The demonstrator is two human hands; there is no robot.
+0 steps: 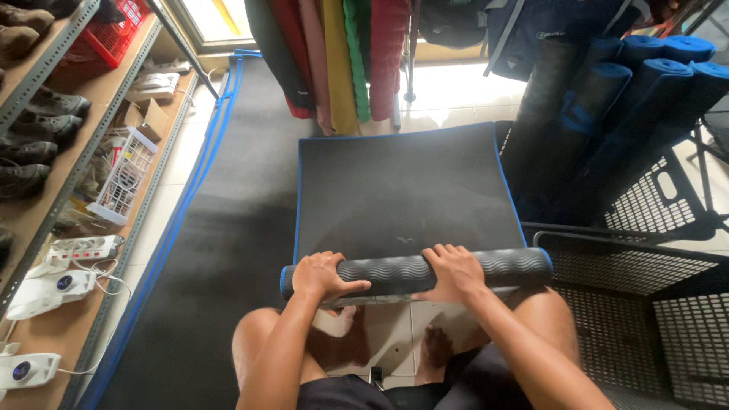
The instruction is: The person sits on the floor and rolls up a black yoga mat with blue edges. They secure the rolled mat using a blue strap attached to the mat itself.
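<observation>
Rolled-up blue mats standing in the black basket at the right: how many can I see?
4 rolled mats show tops, leaning together in the black basket at upper right; more may be hidden behind them.

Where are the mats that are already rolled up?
In the head view, the rolled blue mats lean together at upper right, standing in a black mesh basket, just right of the dark mat that both hands are rolling.

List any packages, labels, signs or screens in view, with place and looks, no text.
Cardboard box: left shelf, open, brown flaps.
Small logo mark: on the flat part of the black mat, pale, just beyond the rolled end held by the left hand and right hand.
No signs or screens in view.
</observation>
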